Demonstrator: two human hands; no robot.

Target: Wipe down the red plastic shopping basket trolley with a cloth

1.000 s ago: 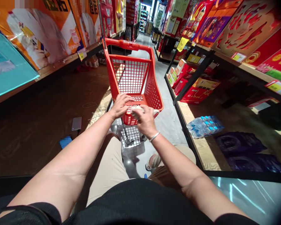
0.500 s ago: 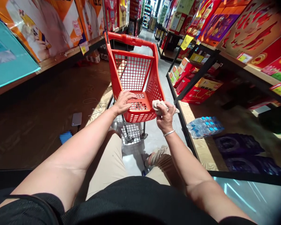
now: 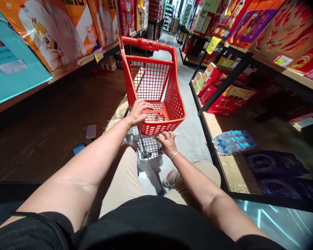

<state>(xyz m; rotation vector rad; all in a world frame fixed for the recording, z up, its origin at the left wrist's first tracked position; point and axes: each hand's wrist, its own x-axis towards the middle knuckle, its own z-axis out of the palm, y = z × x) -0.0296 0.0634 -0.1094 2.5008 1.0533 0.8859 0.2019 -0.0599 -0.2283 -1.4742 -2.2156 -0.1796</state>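
A red plastic shopping cart with a grid-walled basket stands in the aisle before me. My left hand holds the near left corner of its basket rim, fingers bent over the edge and thumb apart from them. Just below the near rim is my right hand, closed around a whitish cloth. Most of the cloth is hidden by the fingers; a bit of it shows beside them, close under the basket's near wall. A light bracelet circles the right wrist.
Shelves with boxed goods line both sides. On the right lower shelf sit a pack of water bottles and red gift boxes. A pale flat device and a blue item lie low on the left.
My right hand has moved down and left with the cloth, from the basket's near right corner to below its near rim. The left hand keeps its place on the cart.
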